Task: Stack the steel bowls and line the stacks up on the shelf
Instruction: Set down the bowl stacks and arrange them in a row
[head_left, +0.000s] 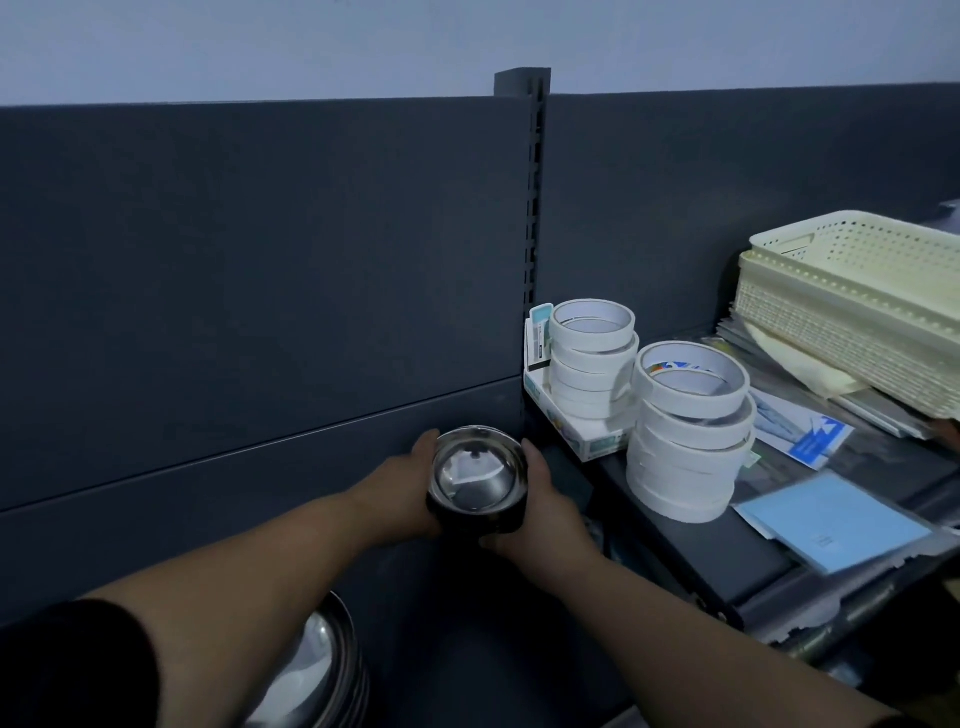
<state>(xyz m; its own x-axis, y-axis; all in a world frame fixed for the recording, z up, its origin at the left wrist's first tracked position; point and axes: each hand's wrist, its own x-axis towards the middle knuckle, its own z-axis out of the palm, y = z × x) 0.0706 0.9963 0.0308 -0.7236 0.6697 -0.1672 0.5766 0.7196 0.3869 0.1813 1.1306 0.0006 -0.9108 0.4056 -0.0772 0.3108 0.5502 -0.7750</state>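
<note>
1. Left hand (410, 491): I see it clasping the left side of the stack of steel bowls (478, 475), with the fingers curled round the wall.
2. Right hand (545, 512): it grips the opposite side in the same way, one fingertip showing at the far right of the rim.
3. The stack sits between both palms, mouth up. The top bowl's inside is bright with a pale reflection. The sides are in shadow, so I cannot count the bowls.
4. Position: the stack is close to the dark back panel (260, 260), just left of the slotted upright (531, 208). I cannot tell whether it rests on a surface or is held clear.
5. A second stack of bowls (322, 670) sits low in the view beside my left forearm, partly hidden.
6. On the right-hand shelf (696, 551) there are two piles of white tape rolls. The rear pile (592, 358) stands in a small carton and the front pile (691, 431) is near the edge.
7. Farther right, nested cream baskets (857, 301) lie tilted on loose papers. A blue sheet (836, 525) in a clear sleeve lies at the shelf front.
</note>
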